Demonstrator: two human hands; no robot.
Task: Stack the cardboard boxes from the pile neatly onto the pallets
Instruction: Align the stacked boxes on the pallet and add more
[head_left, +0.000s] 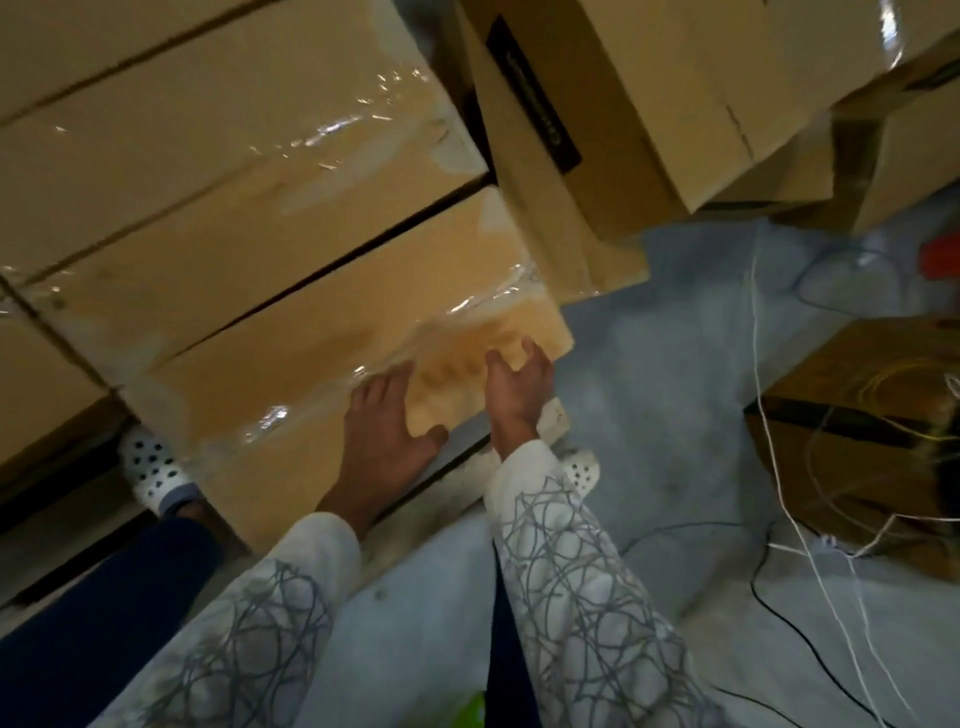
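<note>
A taped cardboard box (332, 332) lies nearest to me, at the front of a row of like boxes (218, 171). My left hand (387, 431) lies flat on its top near the front edge, fingers spread. My right hand (517, 387) rests on the same box by its right corner, fingers loosely bent over the top. Under the box's front edge a strip of the pallet (457, 478) shows. Both sleeves are white with a grey line pattern.
A box with a black label (597, 119) leans at the back right among other piled boxes (904, 130). Another box (852, 441) draped in white and yellow cords sits on the grey floor (660, 389) at right. My white perforated shoes (150, 467) stand by the pallet.
</note>
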